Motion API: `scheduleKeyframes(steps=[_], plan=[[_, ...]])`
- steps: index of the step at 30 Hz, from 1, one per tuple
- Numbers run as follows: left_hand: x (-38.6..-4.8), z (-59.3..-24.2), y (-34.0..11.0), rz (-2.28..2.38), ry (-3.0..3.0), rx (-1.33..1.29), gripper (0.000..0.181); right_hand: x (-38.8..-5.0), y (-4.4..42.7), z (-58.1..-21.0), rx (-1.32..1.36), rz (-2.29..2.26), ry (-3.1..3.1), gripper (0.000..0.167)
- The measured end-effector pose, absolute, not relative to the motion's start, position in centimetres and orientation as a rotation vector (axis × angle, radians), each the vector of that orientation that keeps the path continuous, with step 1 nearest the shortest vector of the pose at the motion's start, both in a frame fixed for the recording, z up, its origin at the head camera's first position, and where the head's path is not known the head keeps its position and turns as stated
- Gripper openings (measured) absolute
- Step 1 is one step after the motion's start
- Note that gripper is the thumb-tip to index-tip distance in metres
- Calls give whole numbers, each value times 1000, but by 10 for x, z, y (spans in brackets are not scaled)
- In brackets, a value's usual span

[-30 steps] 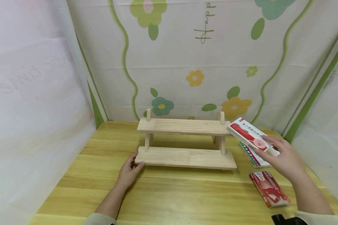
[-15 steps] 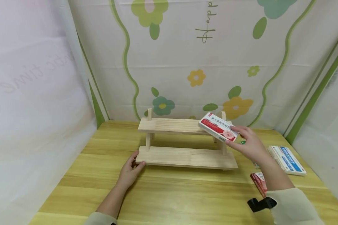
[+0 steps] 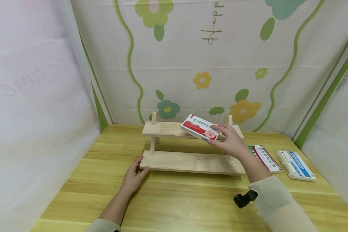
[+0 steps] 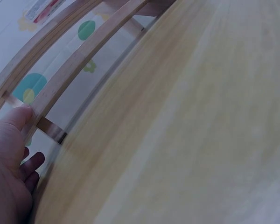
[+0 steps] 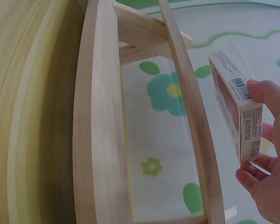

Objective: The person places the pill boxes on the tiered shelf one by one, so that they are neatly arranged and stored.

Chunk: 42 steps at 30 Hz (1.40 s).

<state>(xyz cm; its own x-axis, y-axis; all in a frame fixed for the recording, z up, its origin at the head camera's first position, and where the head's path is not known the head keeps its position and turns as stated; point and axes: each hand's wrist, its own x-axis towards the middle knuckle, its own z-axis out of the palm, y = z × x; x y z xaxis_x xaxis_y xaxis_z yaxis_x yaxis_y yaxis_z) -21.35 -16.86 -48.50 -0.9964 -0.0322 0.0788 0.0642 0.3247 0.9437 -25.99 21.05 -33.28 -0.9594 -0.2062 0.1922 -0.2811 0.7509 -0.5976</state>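
Note:
A two-tier wooden display rack (image 3: 191, 162) stands on the wood-grain table. My left hand (image 3: 133, 175) holds the left end of its lower board; in the left wrist view the thumb presses that end and the fingers (image 4: 32, 163) bend below it. Above the upper board, my right hand (image 3: 230, 138) pinches a white and red medicine box (image 3: 198, 126) by its right end. The box is tilted, its printed face toward the head camera. In the right wrist view the box (image 5: 249, 133) hangs apart from the upper board (image 5: 196, 112), between thumb and fingertips.
Right of the rack lie a white medicine box with green and maroon edging (image 3: 266, 158), partly behind my forearm, and a white and blue one (image 3: 296, 166). A flower-printed cloth (image 3: 177, 58) rises behind the table. A black device (image 3: 245, 198) sits at my right cuff.
My right hand has carried the white and red medicine box leftward from the right side to over the upper board. My right arm now hides the red box. The left hand stays in place.

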Motion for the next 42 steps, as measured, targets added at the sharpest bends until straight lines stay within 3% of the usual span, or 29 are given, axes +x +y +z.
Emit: scheduleKeyframes(steps=[20,42], plan=[[-214,-485,-169,-1817,-2479,-7,69,-289,142,-339,539,1021,-2852,69],[-214,-484,-168,-1799,-2484,-21,70,-295,124,-343,562,1038,-2831,59]])
